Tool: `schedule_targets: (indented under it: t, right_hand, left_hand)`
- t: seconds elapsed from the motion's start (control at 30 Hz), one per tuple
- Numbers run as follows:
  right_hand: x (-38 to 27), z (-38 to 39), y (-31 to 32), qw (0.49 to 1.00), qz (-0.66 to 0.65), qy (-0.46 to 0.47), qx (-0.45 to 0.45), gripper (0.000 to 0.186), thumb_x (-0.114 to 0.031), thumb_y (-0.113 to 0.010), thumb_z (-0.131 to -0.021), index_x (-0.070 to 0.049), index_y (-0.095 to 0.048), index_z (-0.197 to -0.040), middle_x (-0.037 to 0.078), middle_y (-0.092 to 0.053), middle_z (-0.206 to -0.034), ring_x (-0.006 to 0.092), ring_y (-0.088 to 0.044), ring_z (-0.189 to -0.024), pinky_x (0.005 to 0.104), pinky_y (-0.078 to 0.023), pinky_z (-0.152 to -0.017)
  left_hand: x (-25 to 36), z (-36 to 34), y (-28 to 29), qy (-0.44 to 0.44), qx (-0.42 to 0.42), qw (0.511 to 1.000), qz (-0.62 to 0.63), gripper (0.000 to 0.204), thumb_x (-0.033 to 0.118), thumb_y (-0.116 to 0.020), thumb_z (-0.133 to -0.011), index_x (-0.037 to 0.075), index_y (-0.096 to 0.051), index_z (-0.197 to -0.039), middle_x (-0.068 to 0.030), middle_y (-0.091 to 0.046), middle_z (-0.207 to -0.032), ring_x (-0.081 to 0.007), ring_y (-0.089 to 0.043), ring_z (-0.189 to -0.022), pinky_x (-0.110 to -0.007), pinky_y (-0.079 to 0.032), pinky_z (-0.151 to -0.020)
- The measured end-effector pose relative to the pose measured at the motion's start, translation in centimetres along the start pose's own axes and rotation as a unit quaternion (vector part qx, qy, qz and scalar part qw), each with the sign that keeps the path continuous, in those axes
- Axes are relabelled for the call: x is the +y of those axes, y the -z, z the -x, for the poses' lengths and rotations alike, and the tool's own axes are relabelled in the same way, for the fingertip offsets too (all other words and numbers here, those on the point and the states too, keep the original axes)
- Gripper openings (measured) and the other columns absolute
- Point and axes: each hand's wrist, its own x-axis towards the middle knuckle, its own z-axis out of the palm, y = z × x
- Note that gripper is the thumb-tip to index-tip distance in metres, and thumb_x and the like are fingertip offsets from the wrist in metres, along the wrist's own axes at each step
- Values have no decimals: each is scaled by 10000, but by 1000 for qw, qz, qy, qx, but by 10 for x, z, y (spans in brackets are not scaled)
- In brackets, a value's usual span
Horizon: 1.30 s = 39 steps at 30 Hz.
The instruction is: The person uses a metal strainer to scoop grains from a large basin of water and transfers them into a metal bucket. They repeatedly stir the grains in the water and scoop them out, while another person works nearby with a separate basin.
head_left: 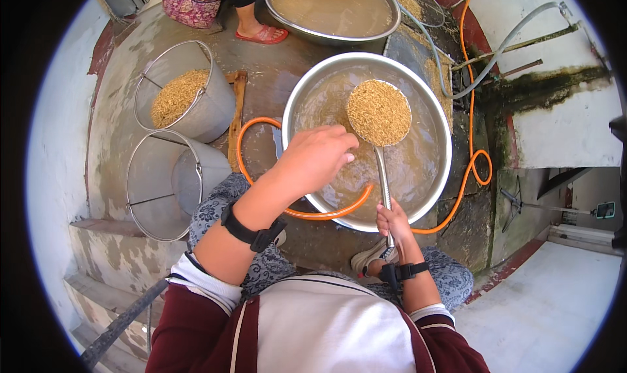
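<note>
A wide metal basin [428,79] of cloudy water stands in front of me. My right hand [393,221] is wrapped round the long metal handle of a skimmer [384,177]. The skimmer's round bowl is heaped with golden-brown grain [379,112] and is over the basin; its mesh or holes are hidden by the grain. Just left of the bowl, my left hand [320,156] hovers over the water, fingers bent and thumb apart, with nothing seen in it. An orange hose [326,215] crosses the near rim, its end in the basin below my left hand.
At left, one metal bucket [219,105] holds grain; another bucket [209,161] stands nearer me. A second basin [277,20] of murky water is at the back, near another person's foot in a red sandal [264,34]. A grey hose [490,72] and the orange hose run along the right.
</note>
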Motion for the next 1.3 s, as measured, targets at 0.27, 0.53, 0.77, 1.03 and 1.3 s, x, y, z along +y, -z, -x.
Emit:
schedule_targets:
  t: [0.27,0.53,0.77,1.03,1.3]
  right_hand:
    - [-21,15,-48,999,36,7,-16,112,-88,-531,-994,-116,-438,-1050,-54,-338,-581,50,-324,-415,222,-287,-345]
    - [-52,10,-144,978,192,79,12,73,-15,-525,-895,-31,-562,-956,-15,-442,-561,91,-395,-384,237,-301,-338]
    - [-83,-57,-264,958,229,111,-130,145,-89,-562,-968,-66,-486,-1090,-42,-420,-567,72,-371,-380,255,-259,-334]
    - [-46,-138,-353,702,605,374,-21,435,-162,-704,-869,-89,-482,-1235,245,-688,-908,460,-654,-871,518,-504,-748]
    - [-70,-121,-362,804,415,401,-145,531,-152,-692,-912,-81,-437,-1373,102,-635,-737,221,-601,-569,336,-459,-517]
  left_hand:
    - [0,17,1,-68,-17,997,43,61,148,-643,-872,92,-650,-894,-98,-636,-850,-308,-646,-866,-434,-508,-750]
    - [6,33,8,-184,87,974,98,96,115,-649,-768,85,-641,-859,-93,-648,-795,-302,-661,-790,-436,-522,-723]
    - [2,39,18,-186,202,944,182,64,107,-631,-766,46,-612,-762,-113,-637,-756,-330,-658,-805,-465,-511,-709]
    - [-8,47,34,-146,190,955,173,159,178,-707,-796,56,-607,-816,-91,-606,-835,-297,-635,-865,-437,-512,-725]
    - [-12,48,32,-135,172,960,174,172,165,-694,-811,59,-601,-910,-85,-547,-863,-292,-618,-841,-446,-497,-719]
